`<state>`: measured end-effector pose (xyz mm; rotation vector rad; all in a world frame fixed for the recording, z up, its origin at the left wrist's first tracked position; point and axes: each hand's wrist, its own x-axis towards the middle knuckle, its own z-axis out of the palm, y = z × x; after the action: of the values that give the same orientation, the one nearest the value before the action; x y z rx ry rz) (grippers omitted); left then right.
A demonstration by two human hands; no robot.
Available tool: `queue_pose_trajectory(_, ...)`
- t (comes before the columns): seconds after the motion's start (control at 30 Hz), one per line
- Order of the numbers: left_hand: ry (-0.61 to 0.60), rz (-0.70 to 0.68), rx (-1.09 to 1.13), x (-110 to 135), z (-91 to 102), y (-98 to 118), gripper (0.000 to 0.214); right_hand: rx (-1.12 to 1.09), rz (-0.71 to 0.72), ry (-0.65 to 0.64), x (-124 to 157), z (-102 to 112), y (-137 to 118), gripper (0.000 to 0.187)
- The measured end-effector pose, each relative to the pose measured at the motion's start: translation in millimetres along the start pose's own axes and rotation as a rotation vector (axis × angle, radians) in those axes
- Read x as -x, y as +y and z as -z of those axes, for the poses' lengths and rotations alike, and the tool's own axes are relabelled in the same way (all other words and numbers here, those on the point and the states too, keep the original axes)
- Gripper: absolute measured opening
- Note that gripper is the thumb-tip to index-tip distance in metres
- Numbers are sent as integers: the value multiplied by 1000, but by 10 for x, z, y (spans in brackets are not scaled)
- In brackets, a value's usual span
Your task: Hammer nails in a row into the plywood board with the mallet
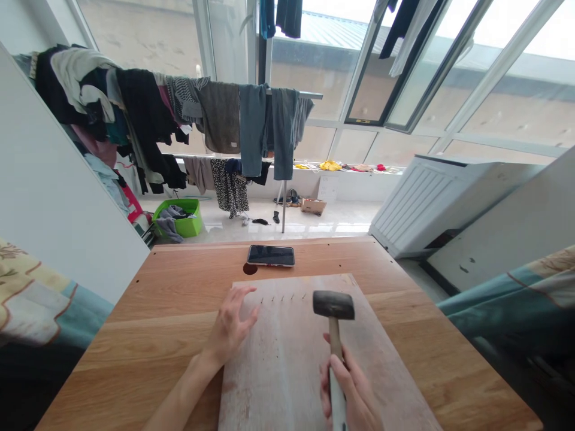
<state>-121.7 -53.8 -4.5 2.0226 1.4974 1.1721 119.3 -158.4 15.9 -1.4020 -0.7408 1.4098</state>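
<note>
A pale wooden board [287, 371] lies on the wooden table [148, 335]. Several small nails [282, 297] stand in a row near the board's far edge. My left hand [231, 326] rests open on the board's left edge, fingers spread, just left of the nails. My right hand [348, 392] is closed round the handle of a black-headed mallet [333, 305]. The mallet's head hovers over the board just right of the nail row.
A dark phone [271, 255] lies flat beyond the board, beside a round hole [250, 269] in the table. Behind stand a clothes rack [251, 126] hung with garments, a green basket [179, 218], and a white appliance [431, 197]. Patterned fabric flanks both sides.
</note>
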Motion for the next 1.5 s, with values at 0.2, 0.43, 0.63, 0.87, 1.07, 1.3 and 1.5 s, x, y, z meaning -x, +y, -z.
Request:
queue_pose_trajectory(0.2, 45, -25, -180, 352, 92, 111, 24, 209, 17, 168, 34, 266, 247, 69)
queue_pose_trajectory(0.43, 88, -89, -425, 1097, 223, 139, 30, 926, 322, 255, -4, 889, 191, 53)
queue_pose_trajectory(0.63, -21, -221, -364, 1267, 177, 276, 45, 1338, 683, 483, -153, 1661, 326, 60)
queue_pose_trajectory(0.87, -306, -271, -137, 831, -394, 916, 53, 1427, 579, 449, -532, 2931, 168, 62)
queue_pose_trajectory(1.07, -453, -305, -207, 571, -938, 1358, 46, 1356, 346, 688, -645, 3555, -228, 72)
queue_pose_trajectory(1.3, -332, -375, -243, 636, -1158, 1325, 42, 1357, 305, 729, -644, 3542, -276, 63)
queue_pose_trajectory(1.5, -160, -377, -344, 709, -798, 1045, 31, 1358, 435, 626, -468, 3189, -143, 61)
